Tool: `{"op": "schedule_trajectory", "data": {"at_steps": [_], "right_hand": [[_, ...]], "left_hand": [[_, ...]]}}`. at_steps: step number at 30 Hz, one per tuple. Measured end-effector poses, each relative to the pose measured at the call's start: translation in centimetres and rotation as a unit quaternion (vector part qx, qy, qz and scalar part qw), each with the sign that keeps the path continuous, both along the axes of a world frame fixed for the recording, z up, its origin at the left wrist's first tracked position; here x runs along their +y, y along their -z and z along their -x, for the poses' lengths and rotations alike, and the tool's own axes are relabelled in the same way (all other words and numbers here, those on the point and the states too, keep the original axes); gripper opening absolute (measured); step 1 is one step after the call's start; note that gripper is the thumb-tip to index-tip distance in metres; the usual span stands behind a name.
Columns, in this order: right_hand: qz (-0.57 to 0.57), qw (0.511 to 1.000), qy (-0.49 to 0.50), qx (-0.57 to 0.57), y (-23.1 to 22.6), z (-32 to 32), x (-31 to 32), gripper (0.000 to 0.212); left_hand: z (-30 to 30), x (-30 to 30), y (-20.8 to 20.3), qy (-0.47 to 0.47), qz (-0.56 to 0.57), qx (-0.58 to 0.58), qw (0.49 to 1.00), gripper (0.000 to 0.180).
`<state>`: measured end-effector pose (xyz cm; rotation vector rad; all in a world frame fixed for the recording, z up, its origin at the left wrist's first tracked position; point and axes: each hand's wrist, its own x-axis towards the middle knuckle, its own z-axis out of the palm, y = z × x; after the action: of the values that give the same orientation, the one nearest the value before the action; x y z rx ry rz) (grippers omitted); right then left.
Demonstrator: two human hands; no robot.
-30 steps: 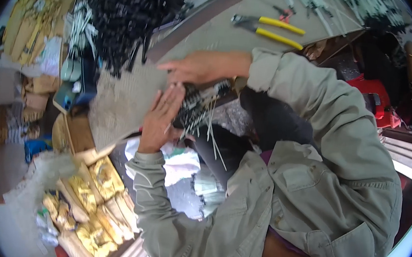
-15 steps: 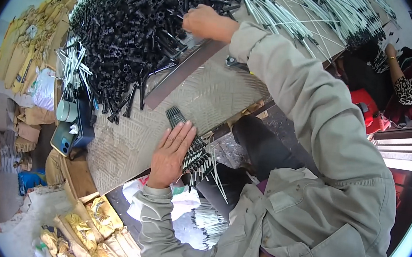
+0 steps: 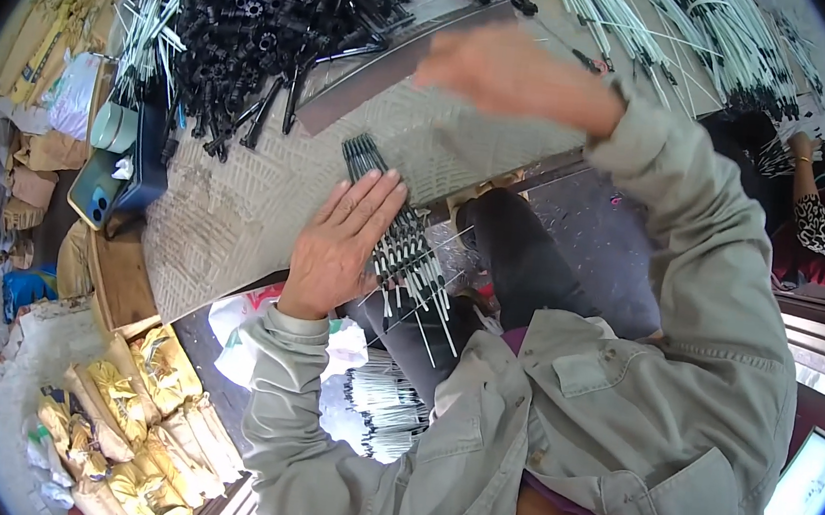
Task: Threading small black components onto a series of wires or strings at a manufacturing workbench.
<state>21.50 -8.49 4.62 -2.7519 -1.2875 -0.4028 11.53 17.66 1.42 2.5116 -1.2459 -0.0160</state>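
My left hand (image 3: pixel 336 248) lies flat with fingers stretched over a row of thin rods (image 3: pixel 412 261) with black fittings and white ends. The rods rest at the table's near edge and stick out past it toward my lap. Part of the row is hidden under the palm. My right hand (image 3: pixel 512 77) is above the table, right of a large heap of black plastic fittings (image 3: pixel 257 15). Motion smears its fingers, so whether it holds anything is unclear. A flat dark strip (image 3: pixel 381 78) borders the heap on the near side.
White rods with black ends (image 3: pixel 716 48) are heaped at the far right, where another person's hand (image 3: pixel 801 148) works. A phone (image 3: pixel 98 189), a round pale container (image 3: pixel 114 128) and a white-rod bundle (image 3: pixel 150 29) stand left. A box of wrapped packages (image 3: pixel 165 367) sits lower left.
My right hand has moved from the edge of the black heap to the right and nearer. My left hand stays on the rods. The whole view has shifted.
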Motion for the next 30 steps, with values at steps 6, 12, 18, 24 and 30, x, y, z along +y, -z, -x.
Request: {"op": "schedule_trajectory", "data": {"at_steps": [6,12,18,24,30], "right_hand": [[-0.047,0.997,0.022,0.049,3.7,3.8,1.8,0.042],[-0.049,0.997,0.033,0.054,3.6,3.7,2.5,0.035],[-0.057,0.997,0.036,0.04,4.0,3.3,2.7,0.031],[-0.051,0.998,0.013,0.017,3.9,3.0,2.7,0.03],[-0.08,0.996,-0.032,0.019,4.5,2.2,3.5,0.025]], "left_hand": [[0.0,0.0,0.3,0.003,-0.026,-0.009,1.0,0.087],[0.0,-0.1,0.2,-0.003,0.01,0.013,1.0,0.082],[-0.1,-0.1,0.4,0.0,-0.013,-0.005,1.0,0.082],[-0.2,-0.1,0.3,-0.003,-0.002,0.005,1.0,0.081],[-0.2,0.1,0.5,-0.001,-0.002,-0.009,1.0,0.081]]}}
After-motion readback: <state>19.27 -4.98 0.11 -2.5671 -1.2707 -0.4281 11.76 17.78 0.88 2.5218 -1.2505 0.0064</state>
